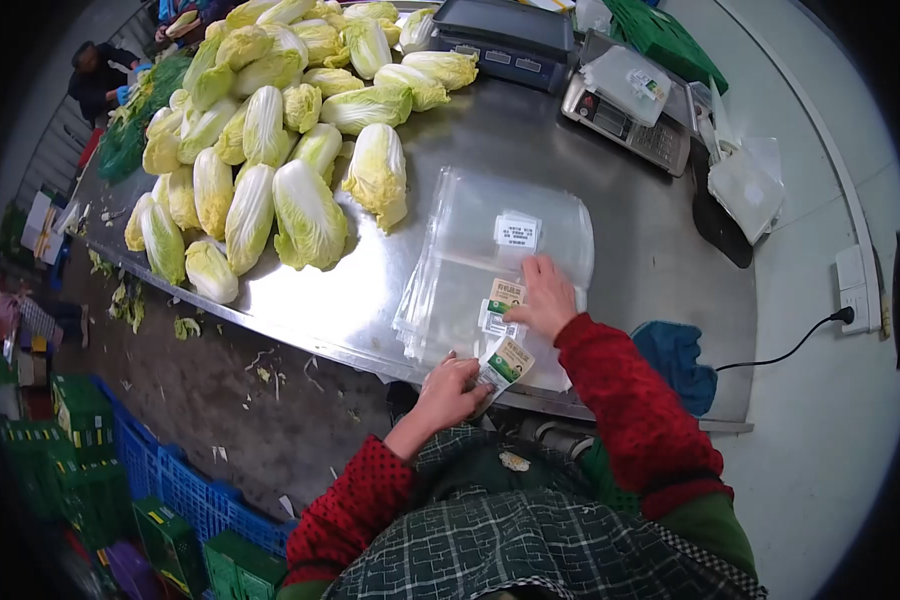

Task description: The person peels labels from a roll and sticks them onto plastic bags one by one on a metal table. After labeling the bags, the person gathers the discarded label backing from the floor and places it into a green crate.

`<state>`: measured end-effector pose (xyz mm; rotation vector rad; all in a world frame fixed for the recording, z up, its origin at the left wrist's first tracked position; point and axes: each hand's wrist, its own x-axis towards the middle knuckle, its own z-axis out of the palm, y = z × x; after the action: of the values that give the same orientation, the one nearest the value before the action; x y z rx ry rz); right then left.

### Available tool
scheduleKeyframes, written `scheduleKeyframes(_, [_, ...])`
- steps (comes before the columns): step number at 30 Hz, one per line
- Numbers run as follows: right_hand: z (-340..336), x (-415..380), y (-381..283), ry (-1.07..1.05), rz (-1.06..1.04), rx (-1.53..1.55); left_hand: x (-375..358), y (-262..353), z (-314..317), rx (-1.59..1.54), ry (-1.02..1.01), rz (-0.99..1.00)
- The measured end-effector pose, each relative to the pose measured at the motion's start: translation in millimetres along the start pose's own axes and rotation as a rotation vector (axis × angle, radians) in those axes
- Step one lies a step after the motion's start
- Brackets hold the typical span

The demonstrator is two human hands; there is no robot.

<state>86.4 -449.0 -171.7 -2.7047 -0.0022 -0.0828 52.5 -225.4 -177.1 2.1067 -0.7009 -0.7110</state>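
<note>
Clear plastic bags (560,215) lie in a stack on the steel table in front of me. A white printed label (517,232) shows on the upper part of the stack. Below it is a tan and green label (506,292), with white label pieces under it. My right hand (548,300) rests on the bags, fingers apart, its thumb at the edge of this label. At the table's front edge, my left hand (450,390) is closed on a similar tan and green label (509,362). Its fingertips are partly hidden.
A heap of napa cabbages (310,215) covers the table's left side. A dark scale (505,40) and a grey scale (625,110) bearing bags stand at the back. A blue cloth (675,360) lies right. Crates (160,450) stand on the floor. Another person (100,80) is far left.
</note>
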Motion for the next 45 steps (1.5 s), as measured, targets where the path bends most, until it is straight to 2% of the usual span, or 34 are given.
scheduleKeyframes(2, [5,-14,3,0.003,-0.015,-0.052,-3,-7,3,-0.227,0.151,-0.039])
scheduleKeyframes(4, [24,-45,6,-0.109,-0.242,-0.012,-17,-2,8,-0.317,0.088,-0.076])
scheduleKeyframes(5, [26,-40,10,-0.102,-0.24,-0.008,-20,2,3,-0.391,0.028,-0.09])
scheduleKeyframes(6, [26,-37,11,-0.108,-0.16,0.118,-26,15,6,-0.446,-0.022,0.107])
scheduleKeyframes(7, [25,-37,9,-0.114,-0.076,0.243,-26,25,3,-0.289,-0.203,0.157])
scheduleKeyframes(9, [22,-29,13,-0.05,-0.06,0.265,-11,23,8,-0.277,-0.066,0.147])
scheduleKeyframes(11, [20,-14,35,-0.358,0.004,0.396,17,4,8,-0.183,0.129,0.129])
scheduleKeyframes(12, [-9,10,34,-0.185,0.232,0.51,20,-12,15,-0.047,0.166,0.111])
scheduleKeyframes(13, [-42,33,29,-0.006,0.455,0.616,20,-11,18,-0.051,0.164,0.106])
scheduleKeyframes(15, [-59,27,15,-0.034,0.378,0.624,22,-10,13,-0.021,0.126,-0.057])
scheduleKeyframes(17, [-71,15,-1,-0.08,0.222,0.617,23,-12,10,-0.113,0.174,0.01])
scheduleKeyframes(18, [-74,10,-6,-0.103,0.136,0.601,19,-12,11,-0.287,0.166,-0.086])
scheduleKeyframes(19, [-46,-9,-4,-0.138,0.089,0.574,15,-13,12,-0.464,0.151,-0.196])
scheduleKeyframes(21, [-15,-28,-5,-0.191,0.037,0.553,12,-8,12,-0.53,0.112,-0.267])
scheduleKeyframes(23, [-11,-47,-16,-0.204,0.193,0.962,6,2,13,-0.31,0.345,0.065])
scheduleKeyframes(24, [-15,-52,-22,-0.205,0.198,0.964,8,6,10,-0.286,0.377,0.179])
scheduleKeyframes(25, [-21,-55,-28,-0.279,0.204,0.919,11,7,8,-0.291,0.38,0.18])
scheduleKeyframes(26, [-27,-58,-32,-0.357,0.207,0.871,12,7,7,-0.457,0.291,0.126])
scheduleKeyframes(27, [-31,-61,-35,-0.363,0.204,0.864,13,9,6,-0.62,0.2,0.071])
scheduleKeyframes(28, [-33,-63,-38,-0.261,0.15,0.808,10,12,5,-0.623,0.207,0.072])
scheduleKeyframes(30, [-32,-64,-41,-0.12,0.041,0.739,-1,18,5,-0.493,0.245,-0.286])
scheduleKeyframes(31, [-35,-57,-38,-0.119,0.045,0.741,-8,16,11,-0.491,0.24,-0.288])
scheduleKeyframes(33, [-47,-24,-27,0.041,0.126,0.726,-28,6,27,-0.528,0.339,-0.207])
scheduleKeyframes(34, [-43,-10,-17,0.041,0.126,0.728,-36,-7,35,-0.575,0.279,-0.259])
scheduleKeyframes(36, [-21,14,5,-0.029,0.027,0.449,-41,5,36,-0.638,0.278,-0.239])
scheduleKeyframes(37, [-10,17,7,-0.026,0.018,0.447,-42,12,33,-0.704,0.278,-0.217])
scheduleKeyframes(39, [11,14,3,-0.109,0.088,0.157,-48,11,29,-0.545,0.198,-0.188])
scheduleKeyframes(40, [17,12,1,0.031,0.014,0.099,-47,6,30,-0.525,0.234,-0.125])
scheduleKeyframes(44, [5,3,-3,0.045,-0.022,-0.066,-47,3,18,-0.523,0.267,-0.025])
scheduleKeyframes(45, [14,-14,-2,-0.031,-0.145,0.015,-44,6,18,-0.532,0.275,-0.031])
